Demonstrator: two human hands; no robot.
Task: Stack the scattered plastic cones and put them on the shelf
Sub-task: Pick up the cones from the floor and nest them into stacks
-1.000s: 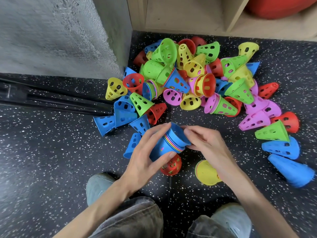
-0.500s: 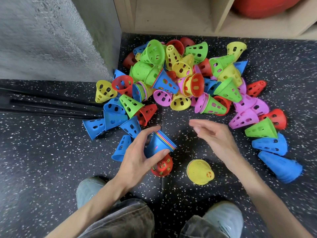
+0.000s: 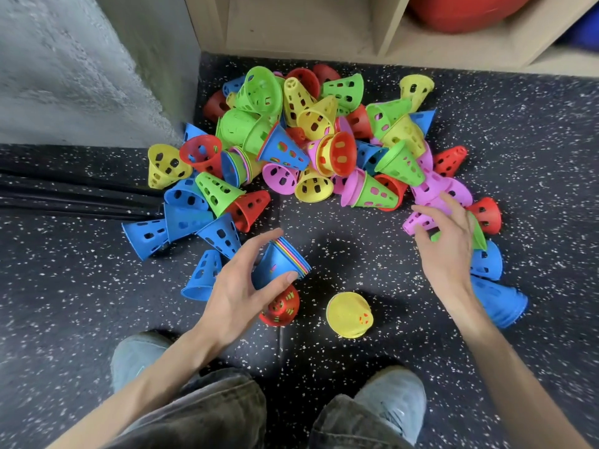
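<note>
A dark floor (image 3: 340, 241) flecked with white is seen from above. A grey concrete wall (image 3: 74, 66) stands at the upper left, and black rods (image 3: 74, 196) lie along the floor at its foot. A pale wooden shelf (image 3: 372, 30) runs across the top, with a large red ball (image 3: 466, 11) sitting in one of its compartments. Two grey shoes (image 3: 393, 403) and dark trouser legs are seen at the bottom edge.

A heap of perforated plastic cones (image 3: 311, 134), in blue, green, yellow, red and pink, is spread on the floor in front of the shelf. A few of them are already nested in pairs. A red cone (image 3: 282, 307) and a yellow cone (image 3: 350, 314) lie apart from the heap, near the shoes.

A stack of nested cones (image 3: 282, 262), blue on the outside with coloured rims showing at its wide end, is gripped by the left hand (image 3: 240, 286): the thumb is pressed on one side and the fingers are curled round the other. The stack is held tilted just above the red cone.

The right hand (image 3: 444, 241) is spread, with fingers apart and slightly bent, and nothing is held in it. It is placed over a pink cone (image 3: 419, 222) and a green cone (image 3: 478, 234) at the right edge of the heap; whether they are touched cannot be told.
</note>
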